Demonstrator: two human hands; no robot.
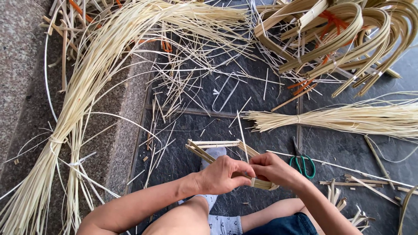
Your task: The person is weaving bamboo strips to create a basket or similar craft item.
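Hands meet low in the middle of the view, over a small frame of bamboo slats (pixel 204 150) that lies on the dark stone floor (pixel 261 87) just in front of the person's grey sock (pixel 215 153). The left hand (pixel 224 174) is clenched around the near end of this frame, with the fingers curled over the slats. The right hand (pixel 272 169) touches the left one, and its grip is pinched on a thin bamboo strip (pixel 242 135) that rises upward and away from the knuckles. Just beside the right hand, on its outer side, green-handled scissors (pixel 303 164) lie on the floor. A tied bundle of fine strips (pixel 348 118) lies farther right, with the cut ends toward the middle. At the top right is a heap of wide bent bamboo bands (pixel 348 35), some bound with orange cord. A long sheaf of pale strips (pixel 82 95) curves down the left side, across a grey granite step (pixel 21 65), and it is tied near its lower part. Short offcuts (pixel 357 182) lie at the lower right, near the person's knee in blue cloth.
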